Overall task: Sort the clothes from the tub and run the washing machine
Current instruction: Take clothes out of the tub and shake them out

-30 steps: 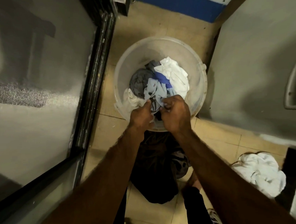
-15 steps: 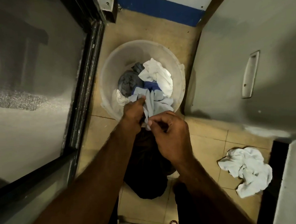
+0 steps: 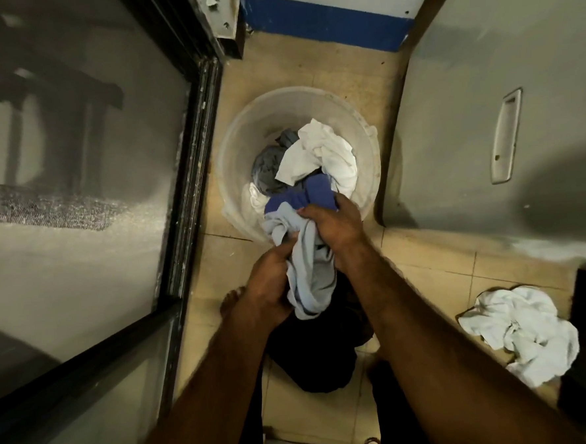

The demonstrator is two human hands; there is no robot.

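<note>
2 hands on 1 pale blue garment [image 3: 313, 275], lifted over near rim of tub [image 3: 232, 146]. Left hand [image 3: 268, 287] grips lower folds, fingers curled into cloth. Right hand [image 3: 336, 226] pinches upper edge. Tub on tiled floor [image 3: 425, 275] holds white cloth [image 3: 318, 155], grey cloth [image 3: 267, 168], darker blue piece [image 3: 305, 193]. Dark garment [image 3: 317, 361] on floor below hands. White pile [image 3: 521, 331] on floor, well apart at right, near grey panel [image 3: 450, 126].

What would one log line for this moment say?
step: sorting | left hand: grips pale blue garment | right hand: grips same garment | tub: clothes inside | floor: white pile, dark pile
</note>
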